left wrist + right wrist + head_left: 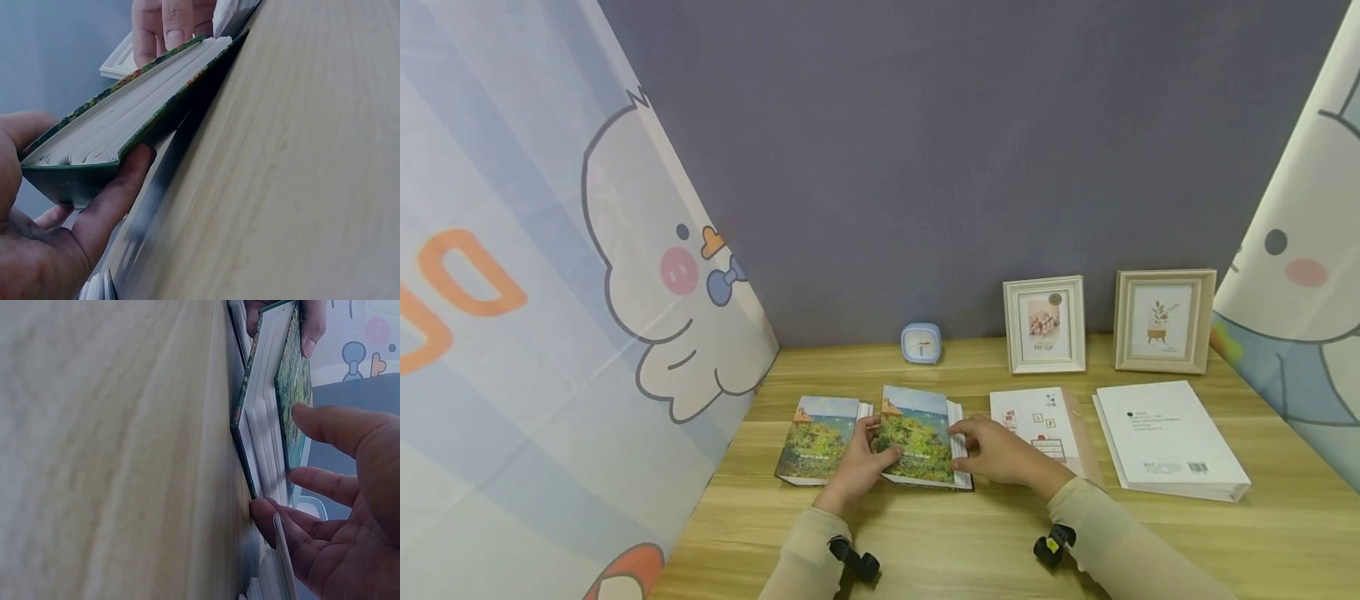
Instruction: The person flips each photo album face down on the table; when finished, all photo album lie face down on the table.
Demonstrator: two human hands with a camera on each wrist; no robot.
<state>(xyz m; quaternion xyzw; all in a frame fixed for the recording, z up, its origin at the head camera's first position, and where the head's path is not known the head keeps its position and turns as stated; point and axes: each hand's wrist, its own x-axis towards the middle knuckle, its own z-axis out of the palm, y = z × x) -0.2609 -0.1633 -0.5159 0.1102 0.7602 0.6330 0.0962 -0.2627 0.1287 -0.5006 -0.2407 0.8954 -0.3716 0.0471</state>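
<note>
Past the left album near the left edge of the tabletop, on to left hand, pinching the held album spine-side, short of the back edge; then right hand, pinching page-side, presumably for steadiness.

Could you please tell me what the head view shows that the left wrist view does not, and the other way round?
Only the head view shows the blue clock, the framed plant picture and the chick drawing on the left wall.

Only the left wrist view shows the dark green spine of the held photo album.

Both show that album, the left hand, the right hand and the wooden table.
</note>
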